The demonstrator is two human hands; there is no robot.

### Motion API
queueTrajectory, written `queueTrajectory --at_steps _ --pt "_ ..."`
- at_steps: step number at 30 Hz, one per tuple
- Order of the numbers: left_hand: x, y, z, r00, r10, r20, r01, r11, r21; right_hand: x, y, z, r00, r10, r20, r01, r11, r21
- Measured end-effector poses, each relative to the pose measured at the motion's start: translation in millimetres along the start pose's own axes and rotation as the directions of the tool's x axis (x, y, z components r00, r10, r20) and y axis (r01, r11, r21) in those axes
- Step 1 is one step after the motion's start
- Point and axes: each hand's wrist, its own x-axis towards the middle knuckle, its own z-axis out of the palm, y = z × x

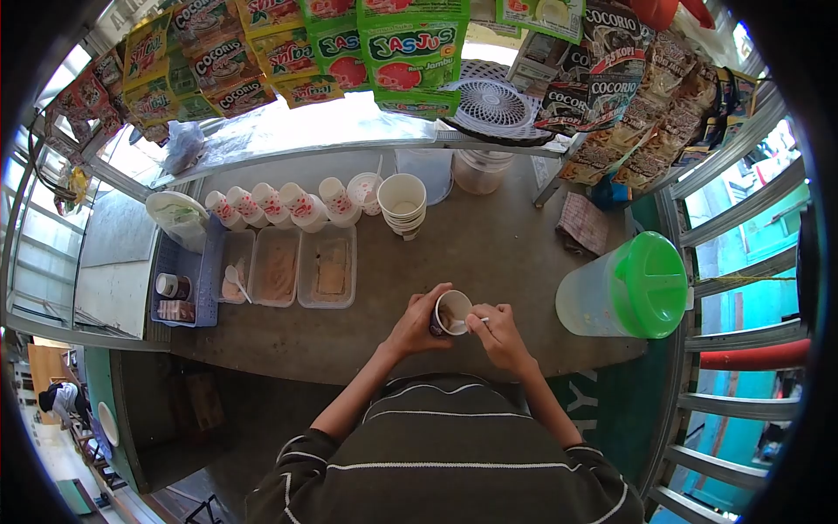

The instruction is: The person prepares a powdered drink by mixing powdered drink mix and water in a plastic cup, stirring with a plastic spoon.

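My left hand is wrapped round the side of a paper cup above the counter near my body. Inside the cup lies something brownish at the bottom. My right hand pinches the handle of a white spoon, whose other end dips into the cup. Beyond my hands stands a stack of white paper cups. To the left are plastic tubs of brown powder, and a white spoon rests in the leftmost one.
A clear container with a green lid stands at the right, near a folded cloth. Several stacks of printed cups line the back left beside a blue basket. Drink sachets hang overhead. A person is at far left.
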Motion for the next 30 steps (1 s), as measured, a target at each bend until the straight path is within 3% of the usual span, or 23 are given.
queueTrajectory --at_steps 3,5,6,8,9,11,12,14,15,17,18,20,24,26,30 --pt "-1.5 -3.0 5.7 0.996 -0.077 0.042 0.078 0.996 -0.046 -1.5 2.2 -0.2 0.998 0.045 0.046 -0.051 0.989 0.14" --pt "0.2 -2.0 5.5 1.0 -0.021 -0.004 0.021 1.0 -0.016 -0.2 -0.2 1.3 0.999 -0.016 -0.04 0.014 0.999 -0.035" --pt "1.3 0.5 3.3 1.0 -0.021 -0.005 0.021 1.0 -0.015 0.6 1.1 0.2 0.999 -0.017 -0.039 0.016 0.999 -0.035" --pt "2.2 6.2 -0.1 1.0 0.015 -0.006 -0.014 0.999 0.049 -0.2 5.1 -3.2 0.991 0.046 0.124 -0.069 0.979 0.191" --pt "2.2 7.1 -0.9 1.0 0.015 -0.004 -0.015 0.999 0.047 -0.8 3.5 -2.5 0.991 0.048 0.122 -0.071 0.979 0.19" --pt "1.9 7.5 -3.6 0.999 0.037 -0.008 -0.037 0.997 0.063 -0.2 -2.3 -0.2 0.998 -0.011 -0.066 0.008 0.999 -0.033" --pt "1.7 6.0 -4.0 0.999 0.037 -0.01 -0.037 0.997 0.064 0.3 -2.7 -1.9 0.998 -0.013 -0.065 0.01 0.999 -0.034" --pt "0.7 2.5 -3.1 0.995 -0.045 0.087 0.043 0.999 0.022 0.1 -2.0 -5.7 0.989 0.022 0.143 -0.046 0.985 0.167" --pt "0.7 2.2 -2.0 0.995 -0.044 0.088 0.042 0.999 0.021 -0.4 -2.6 -4.1 0.99 0.024 0.142 -0.047 0.985 0.166" --pt "0.8 2.2 1.0 0.999 0.009 0.036 -0.01 0.999 0.039 -0.6 -3.3 1.4 0.997 -0.009 -0.078 0.008 1.0 -0.007" --pt "0.2 0.2 3.4 0.999 0.009 0.035 -0.011 0.999 0.039 -0.7 -0.1 0.2 0.997 -0.01 -0.078 0.009 1.0 -0.008" --pt "-2.3 -5.1 7.7 0.998 -0.035 -0.042 0.033 0.998 -0.047 -1.6 6.9 -3.4 0.993 0.02 0.116 -0.039 0.985 0.165" --pt "-5.2 -7.3 8.7 0.995 -0.074 -0.061 0.064 0.985 -0.161 -1.1 -1.2 -4.3 0.998 0.025 -0.065 -0.021 0.998 0.06" --pt "-3.3 0.1 1.2 0.997 -0.077 -0.011 0.077 0.997 0.005 -0.3 4.2 -6.4 0.993 0.014 0.12 -0.031 0.989 0.142" --pt "-2.2 -3.1 4.5 0.999 0.034 -0.043 -0.03 0.997 0.073 0.1 2.4 -0.8 0.998 0.002 -0.059 0.004 0.995 0.095"
